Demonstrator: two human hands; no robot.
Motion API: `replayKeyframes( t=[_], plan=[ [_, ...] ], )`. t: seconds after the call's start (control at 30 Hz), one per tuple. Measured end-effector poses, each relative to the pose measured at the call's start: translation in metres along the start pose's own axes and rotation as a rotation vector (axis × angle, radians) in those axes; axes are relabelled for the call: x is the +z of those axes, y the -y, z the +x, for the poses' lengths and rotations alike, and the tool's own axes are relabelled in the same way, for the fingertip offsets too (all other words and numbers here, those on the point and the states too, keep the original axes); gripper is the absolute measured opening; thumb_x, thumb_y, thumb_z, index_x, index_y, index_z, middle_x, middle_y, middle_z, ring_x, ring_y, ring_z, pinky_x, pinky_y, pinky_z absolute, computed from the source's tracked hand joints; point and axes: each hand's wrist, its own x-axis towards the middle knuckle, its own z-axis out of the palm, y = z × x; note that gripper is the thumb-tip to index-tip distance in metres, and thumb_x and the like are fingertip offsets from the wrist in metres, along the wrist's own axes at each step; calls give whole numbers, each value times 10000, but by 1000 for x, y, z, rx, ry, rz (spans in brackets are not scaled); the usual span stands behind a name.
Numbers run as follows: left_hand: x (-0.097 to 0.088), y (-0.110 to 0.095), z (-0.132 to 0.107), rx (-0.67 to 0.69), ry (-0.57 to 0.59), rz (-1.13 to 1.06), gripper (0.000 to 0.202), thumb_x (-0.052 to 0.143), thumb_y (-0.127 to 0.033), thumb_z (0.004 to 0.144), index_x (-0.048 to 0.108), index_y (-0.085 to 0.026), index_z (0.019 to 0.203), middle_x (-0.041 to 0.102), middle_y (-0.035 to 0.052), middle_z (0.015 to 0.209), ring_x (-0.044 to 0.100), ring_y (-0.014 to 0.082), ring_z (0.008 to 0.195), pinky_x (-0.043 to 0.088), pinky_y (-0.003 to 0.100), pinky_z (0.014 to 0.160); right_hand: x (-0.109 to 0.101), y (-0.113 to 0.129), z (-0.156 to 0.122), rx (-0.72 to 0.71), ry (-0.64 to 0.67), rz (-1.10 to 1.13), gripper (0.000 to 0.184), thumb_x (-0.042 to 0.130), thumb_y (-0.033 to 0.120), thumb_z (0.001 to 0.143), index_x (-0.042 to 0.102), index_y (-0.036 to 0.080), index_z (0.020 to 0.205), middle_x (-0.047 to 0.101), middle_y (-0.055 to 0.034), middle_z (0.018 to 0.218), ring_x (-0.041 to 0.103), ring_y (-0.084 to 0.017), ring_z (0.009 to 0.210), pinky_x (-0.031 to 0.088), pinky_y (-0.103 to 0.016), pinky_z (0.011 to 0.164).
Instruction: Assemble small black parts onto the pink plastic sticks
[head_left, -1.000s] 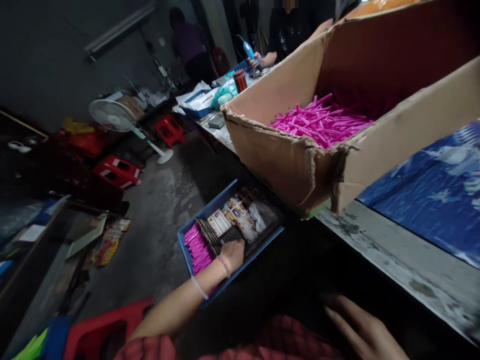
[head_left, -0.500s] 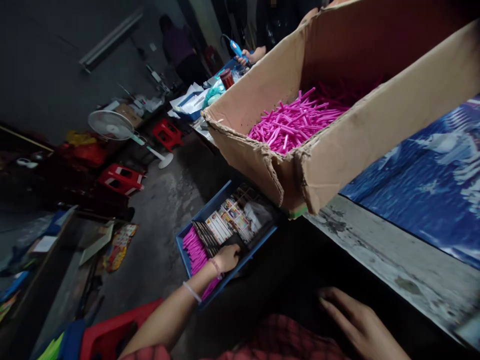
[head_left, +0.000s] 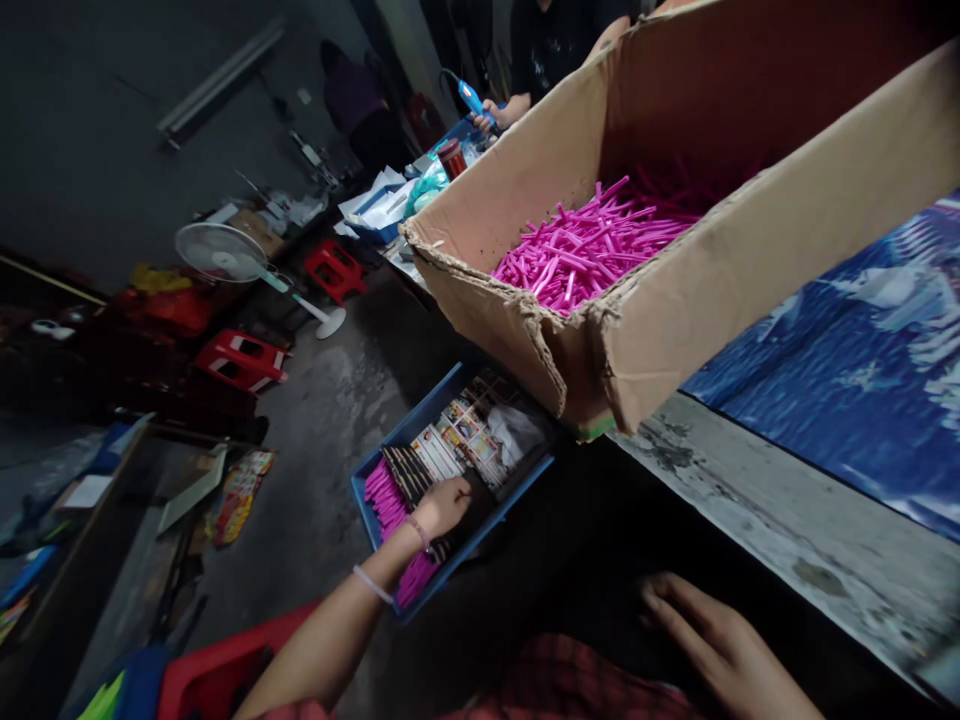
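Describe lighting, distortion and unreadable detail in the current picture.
Head view: dim overall, deeply shadowed in the upper-right interior of the open tan cardboard box and around the bare right hand; head view: verticals lean, as with the white standing fan; head view: print on the multicoloured pieces in the blue plastic tray is unreadable.

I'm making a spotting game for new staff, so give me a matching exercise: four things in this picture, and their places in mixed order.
Things
1. White round standing fan
2. The wearer's bare left hand
3. Jumbled heap of thin magenta sticks
4. Slim blue handheld tool

Places
A. Over the blue rectangular plastic tray
B. In a co-worker's hand
C. On the grey floor
D. Inside the open brown cardboard box

Pairs: 1-C, 2-A, 3-D, 4-B
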Motion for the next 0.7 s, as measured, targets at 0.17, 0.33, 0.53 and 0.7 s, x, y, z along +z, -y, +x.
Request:
replayKeyframes(
  t=[0.17, 0.33, 0.53, 0.7],
  plan=[
    [-18, 11, 4, -15, -94, 103, 283, 616, -325, 978, 631, -171, 1215, 651, 99, 1245, 653, 248, 1082, 559, 471, 924, -1, 3, 1, 16, 16, 54, 499, 491, 664, 912, 701, 216, 846, 752, -66, 805, 734, -217, 745, 589, -233, 679],
    [-18, 15, 9, -72, -68, 217, 318, 630, -326, 969, 616, -169, 1246, 632, 106, 1280, 643, 263, 1109, 554, 488, 933, 0, 10, 3, 22, 16, 84, 519, 506, 687, 895, 683, 208, 800, 733, -60, 769, 724, -215, 723, 590, -223, 663],
    [-11, 11, 17, -110, 25, 295, 326, 644, -323, 961, 616, -158, 1241, 641, 108, 1253, 658, 253, 1068, 572, 467, 897, 0, 6, -1, 31, 35, 77, 504, 497, 665, 914, 670, 200, 825, 715, -61, 785, 722, -220, 760, 597, -232, 697],
    [-6, 8, 16, -106, 30, 324, 336, 649, -327, 957, 618, -145, 1238, 637, 108, 1261, 651, 270, 1086, 565, 473, 908, 0, 9, 0, 9, 2, 49, 499, 507, 663, 907, 679, 204, 815, 732, -60, 788, 718, -213, 731, 592, -226, 673]
  ],
)
